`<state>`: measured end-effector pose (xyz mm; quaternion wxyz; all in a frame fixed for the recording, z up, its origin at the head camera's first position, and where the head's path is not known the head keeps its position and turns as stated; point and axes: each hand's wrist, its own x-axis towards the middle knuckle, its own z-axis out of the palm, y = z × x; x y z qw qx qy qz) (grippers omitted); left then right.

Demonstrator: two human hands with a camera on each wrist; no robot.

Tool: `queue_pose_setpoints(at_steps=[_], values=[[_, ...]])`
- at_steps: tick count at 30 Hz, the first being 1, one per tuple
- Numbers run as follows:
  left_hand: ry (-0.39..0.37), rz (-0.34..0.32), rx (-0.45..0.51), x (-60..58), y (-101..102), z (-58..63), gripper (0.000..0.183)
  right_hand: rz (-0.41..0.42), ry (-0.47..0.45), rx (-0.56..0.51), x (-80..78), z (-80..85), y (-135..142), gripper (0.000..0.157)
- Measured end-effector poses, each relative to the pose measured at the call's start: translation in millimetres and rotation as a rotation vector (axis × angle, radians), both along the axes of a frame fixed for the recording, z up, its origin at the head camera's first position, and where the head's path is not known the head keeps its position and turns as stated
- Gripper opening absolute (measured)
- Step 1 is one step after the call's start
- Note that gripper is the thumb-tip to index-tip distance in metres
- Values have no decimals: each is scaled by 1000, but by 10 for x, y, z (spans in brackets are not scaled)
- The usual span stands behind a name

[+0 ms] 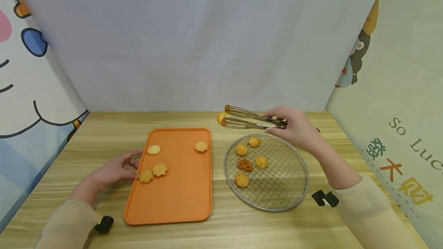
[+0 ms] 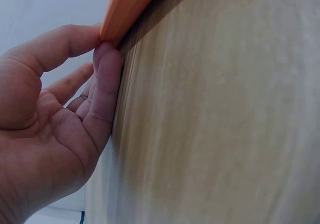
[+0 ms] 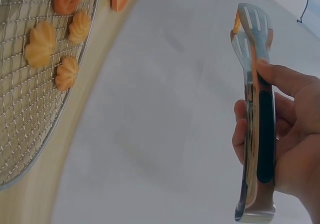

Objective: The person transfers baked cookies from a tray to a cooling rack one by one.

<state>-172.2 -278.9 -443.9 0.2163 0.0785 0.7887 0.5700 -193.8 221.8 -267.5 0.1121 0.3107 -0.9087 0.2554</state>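
My right hand (image 1: 294, 127) grips metal tongs (image 3: 260, 134) with dark handle pads. Between the slotted ends of the tongs is a yellow cookie (image 1: 222, 117), held above the far part of the table. My left hand (image 1: 115, 170) pinches the left edge of an orange tray (image 1: 180, 195), thumb on top and a finger beneath the rim in the left wrist view (image 2: 132, 8). On the tray lie an oval cookie (image 1: 154, 149), a speckled round cookie (image 1: 146, 176) and two flower-shaped cookies, one by the round cookie (image 1: 160, 169), another near the right rim (image 1: 201, 146).
Right of the tray, a round wire rack (image 1: 277, 187) bears a pretzel (image 1: 244, 165), a speckled round cookie (image 1: 242, 180) and several piped cookies, one of them a swirl (image 1: 241, 149). A pale curtain (image 1: 207, 49) closes off the table's back; printed panels stand at both sides.
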Motion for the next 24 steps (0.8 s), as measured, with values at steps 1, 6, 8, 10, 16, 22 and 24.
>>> queue_pose_setpoints(at_steps=[1,6,8,10,16,22,24], values=[[-1,0,3,0,-1,-2,87,-1,6,-3,10,-6,33,31],[-2,-1,10,6,-1,-4,87,-26,45,10,34,-54,207,29],[-2,1,9,7,0,-4,87,-39,61,10,38,-77,276,29],[-2,1,6,5,3,-5,87,-50,84,5,45,-98,345,30],[5,5,-18,-6,6,-10,86,-80,125,-20,50,-166,540,31],[21,10,-40,-18,4,-21,86,-94,129,-14,54,-275,738,31],[23,11,-43,-21,5,-26,86,-105,125,-3,60,-321,798,31]])
